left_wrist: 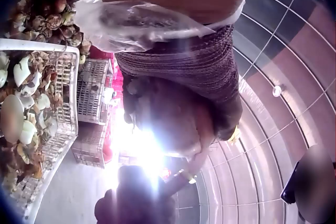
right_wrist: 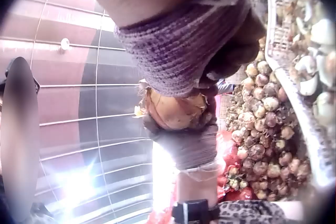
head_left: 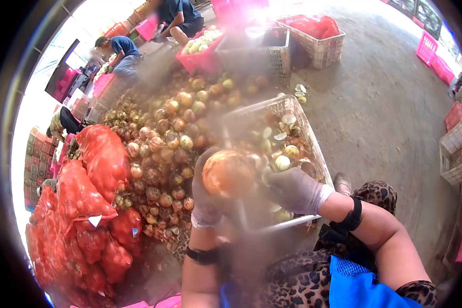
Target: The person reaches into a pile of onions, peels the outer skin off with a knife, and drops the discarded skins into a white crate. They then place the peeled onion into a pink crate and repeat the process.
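A large onion with orange-brown skin (head_left: 228,173) is in the gloved left hand (head_left: 205,192), whose fingers curl round its side. The gloved right hand (head_left: 295,190) is close against the onion's other side, over the crate (head_left: 318,154). From the right wrist view, the right hand (right_wrist: 184,50) has curled fingers above the onion (right_wrist: 176,109), and the left hand (right_wrist: 186,145) supports it from below. Whether the right fingers pinch the onion or a small tool is hidden. Glare and shadow blur the left hand (left_wrist: 178,61) in the left wrist view.
Pale peeled onions and skins lie inside the crate. A wide heap of unpeeled onions (head_left: 159,138) spreads left of it, beside full red mesh bags (head_left: 100,159). Farther back are a pink crate of pale onions (head_left: 200,46), more crates and several people (head_left: 120,51).
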Available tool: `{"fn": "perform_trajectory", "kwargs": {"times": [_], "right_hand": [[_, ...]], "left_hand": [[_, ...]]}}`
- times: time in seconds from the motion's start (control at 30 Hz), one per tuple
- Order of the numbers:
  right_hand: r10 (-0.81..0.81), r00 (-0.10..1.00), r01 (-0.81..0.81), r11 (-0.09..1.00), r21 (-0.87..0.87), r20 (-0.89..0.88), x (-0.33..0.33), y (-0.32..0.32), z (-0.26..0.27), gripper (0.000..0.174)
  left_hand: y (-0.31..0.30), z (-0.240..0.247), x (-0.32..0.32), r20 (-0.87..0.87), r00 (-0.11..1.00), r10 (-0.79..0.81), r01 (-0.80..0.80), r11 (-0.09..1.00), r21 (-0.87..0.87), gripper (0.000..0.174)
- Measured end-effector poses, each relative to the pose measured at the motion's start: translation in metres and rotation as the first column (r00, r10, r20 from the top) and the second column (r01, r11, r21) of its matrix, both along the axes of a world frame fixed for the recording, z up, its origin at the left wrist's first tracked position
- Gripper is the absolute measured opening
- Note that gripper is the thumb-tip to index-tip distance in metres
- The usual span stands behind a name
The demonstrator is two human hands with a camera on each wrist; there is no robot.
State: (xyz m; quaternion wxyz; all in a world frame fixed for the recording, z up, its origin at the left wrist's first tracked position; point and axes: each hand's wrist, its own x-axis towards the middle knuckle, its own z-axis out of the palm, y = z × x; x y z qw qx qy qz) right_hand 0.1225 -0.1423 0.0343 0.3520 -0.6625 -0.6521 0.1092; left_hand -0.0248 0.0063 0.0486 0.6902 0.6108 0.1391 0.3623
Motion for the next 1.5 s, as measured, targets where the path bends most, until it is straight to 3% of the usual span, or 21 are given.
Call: {"fn": "perform_trajectory", "kwargs": {"times": [0.1, 0.13, 0.2, 0.3, 0.33, 0.43, 0.47, 0.5, 0.57, 0.6, 0.7, 0.77, 0.87, 0.97, 1.0, 1.1, 1.13, 1.23, 1.33, 1.43, 1.5], "right_hand": [[-0.048, 0.994, 0.052, 0.998, -0.04, 0.098, 0.003, 0.001, -0.002, 0.016], [-0.064, 0.991, 0.078, 0.99, -0.115, 0.116, 0.003, 0.001, 0.002, 0.016], [-0.095, 0.984, 0.132, 0.957, -0.258, 0.148, 0.003, 0.003, 0.011, 0.017], [-0.04, 0.988, 0.084, 0.951, -0.298, 0.149, 0.014, 0.001, 0.011, 0.017], [-0.062, 0.986, 0.111, 0.937, -0.332, 0.153, 0.015, 0.0, 0.008, 0.017], [-0.082, 0.977, 0.149, 0.925, -0.351, 0.199, 0.016, 0.003, 0.0, 0.017], [-0.063, 0.971, 0.134, 0.942, -0.307, 0.23, 0.015, 0.003, -0.002, 0.016], [-0.04, 0.965, 0.111, 0.958, -0.264, 0.26, 0.014, 0.003, -0.003, 0.016], [0.025, 0.951, 0.096, 0.924, -0.371, 0.308, 0.014, 0.004, 0.009, 0.028], [0.053, 0.944, 0.095, 0.901, -0.423, 0.324, 0.014, 0.005, 0.013, 0.037], [0.068, 0.965, 0.076, 0.85, -0.521, 0.253, 0.02, 0.006, 0.014, 0.032], [0.141, 0.935, -0.004, 0.922, -0.388, 0.326, 0.02, 0.004, 0.001, 0.021], [0.188, 0.946, -0.126, 0.964, -0.236, 0.262, 0.008, 0.013, -0.038, 0.019], [0.206, 0.898, -0.177, 0.978, -0.11, 0.389, -0.016, 0.016, -0.059, 0.025], [0.127, 0.953, -0.166, 0.979, 0.122, 0.276, -0.023, 0.02, -0.058, 0.027], [0.139, 0.958, -0.097, 0.98, -0.171, 0.252, -0.016, 0.01, -0.039, 0.025], [0.072, 0.989, -0.029, 0.954, -0.3, 0.133, -0.006, 0.004, -0.012, 0.025], [-0.076, 0.986, 0.06, 0.992, -0.115, -0.147, 0.006, -0.004, 0.008, 0.031], [-0.179, 0.9, 0.242, 0.964, 0.114, -0.398, 0.003, 0.005, 0.014, 0.038], [-0.197, 0.796, 0.213, 0.976, -0.039, -0.572, 0.014, 0.006, -0.003, 0.042], [-0.038, 0.874, 0.084, 0.994, 0.074, -0.484, 0.035, 0.013, -0.043, 0.041]], "left_hand": [[-0.004, -0.001, -0.001, -0.062, 0.997, 0.053, -0.05, 0.998, 0.049, 0.07], [-0.004, -0.006, -0.002, 0.051, 0.995, -0.087, 0.096, 0.974, -0.203, 0.071], [-0.002, -0.026, -0.002, 0.345, 0.903, -0.254, 0.419, 0.691, -0.589, 0.072], [0.0, -0.043, -0.007, 0.165, 0.968, -0.192, 0.245, 0.872, -0.424, 0.078], [-0.012, -0.012, 0.003, 0.009, 1.0, -0.005, 0.006, 0.994, -0.108, 0.083], [0.003, -0.006, -0.004, -0.125, 0.971, -0.205, 0.16, 0.942, -0.296, 0.086], [0.021, -0.026, -0.012, -0.015, 0.908, -0.419, 0.365, 0.806, -0.466, 0.086], [0.011, -0.039, -0.008, 0.269, 0.842, -0.468, 0.523, 0.585, -0.619, 0.087], [-0.002, -0.064, -0.019, 0.218, 0.946, -0.242, 0.317, 0.534, -0.783, 0.095], [-0.002, -0.063, -0.022, 0.203, 0.942, -0.267, 0.326, 0.586, -0.742, 0.094], [-0.001, -0.058, -0.03, 0.165, 0.927, -0.336, 0.365, 0.712, -0.6, 0.092], [0.004, -0.057, -0.032, 0.003, 0.984, -0.176, 0.136, 0.746, -0.652, 0.094], [-0.006, -0.028, -0.013, -0.087, 0.991, -0.098, 0.089, 0.991, -0.099, 0.095], [-0.007, -0.025, -0.012, -0.067, 0.995, -0.079, 0.07, 0.99, -0.122, 0.094], [-0.008, -0.026, -0.01, -0.047, 0.996, -0.074, 0.069, 0.992, -0.106, 0.093], [-0.001, -0.034, -0.012, 0.019, 0.992, -0.127, 0.129, 0.974, -0.188, 0.09], [0.007, -0.047, -0.017, -0.012, 0.986, -0.164, 0.152, 0.935, -0.322, 0.089], [0.013, -0.059, -0.017, -0.044, 0.962, -0.27, 0.212, 0.837, -0.505, 0.091], [-0.003, -0.042, -0.005, 0.023, 0.938, -0.346, 0.326, 0.856, -0.401, 0.098], [0.0, -0.045, 0.0, -0.12, 0.92, -0.372, 0.34, 0.913, -0.226, 0.091], [-0.002, -0.043, -0.003, 0.026, 0.901, -0.432, 0.404, 0.817, -0.412, 0.08]]}}
